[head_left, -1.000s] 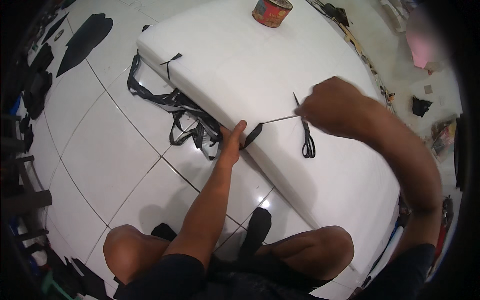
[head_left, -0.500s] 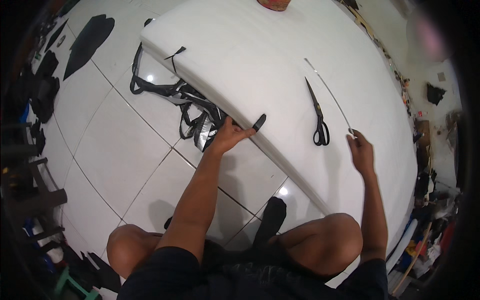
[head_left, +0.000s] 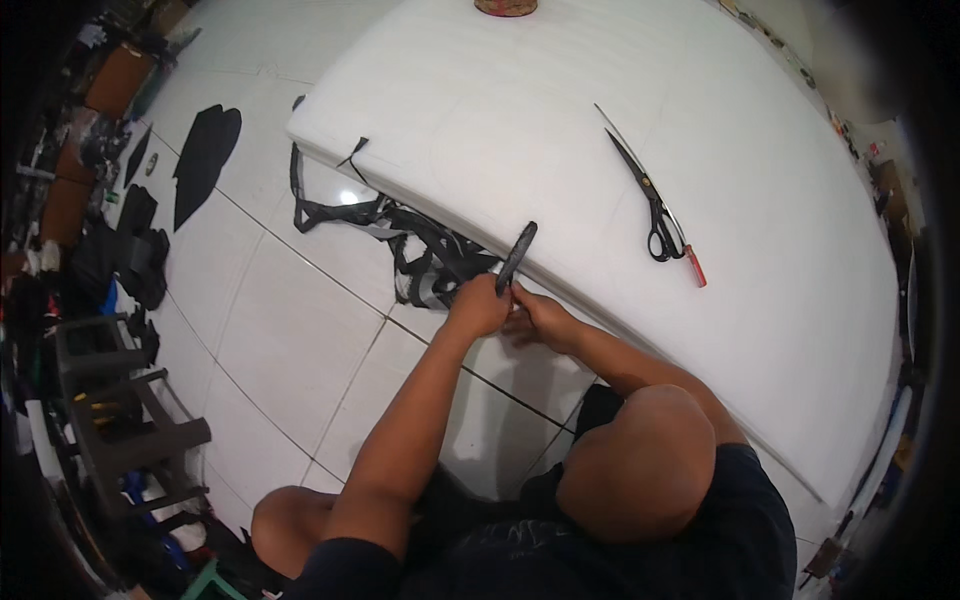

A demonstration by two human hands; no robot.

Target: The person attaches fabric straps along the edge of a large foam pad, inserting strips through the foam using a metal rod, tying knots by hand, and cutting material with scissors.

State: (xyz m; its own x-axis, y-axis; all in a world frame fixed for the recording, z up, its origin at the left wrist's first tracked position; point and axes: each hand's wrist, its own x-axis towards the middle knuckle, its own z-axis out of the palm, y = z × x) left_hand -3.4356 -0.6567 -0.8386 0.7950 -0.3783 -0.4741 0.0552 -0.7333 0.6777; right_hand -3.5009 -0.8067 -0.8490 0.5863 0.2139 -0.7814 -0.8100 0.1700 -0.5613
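Observation:
My left hand [head_left: 482,303] is closed around a black fabric strip [head_left: 518,255], whose rounded end sticks up above the fist by the edge of the white slab. Close against it, my right hand [head_left: 545,318] curls its fingers at the lower part of the strip; its fingertips are partly blurred. Behind the hands, a tangle of black and grey strips [head_left: 430,255] hangs and lies along the slab's side. Black-handled scissors [head_left: 650,195] lie on the white slab [head_left: 450,110], beside a thin metal rod with a red handle [head_left: 695,266].
A small brown round container [head_left: 506,8] stands at the slab's far edge. Black cut pieces [head_left: 207,160] lie on the tiled floor [head_left: 270,340] at the left. A dark stool [head_left: 140,430] and piled goods line the left side.
My right hand has let go of the thin rod, which now lies by the scissors, and has come left to meet my left hand at the strip. The view has shifted.

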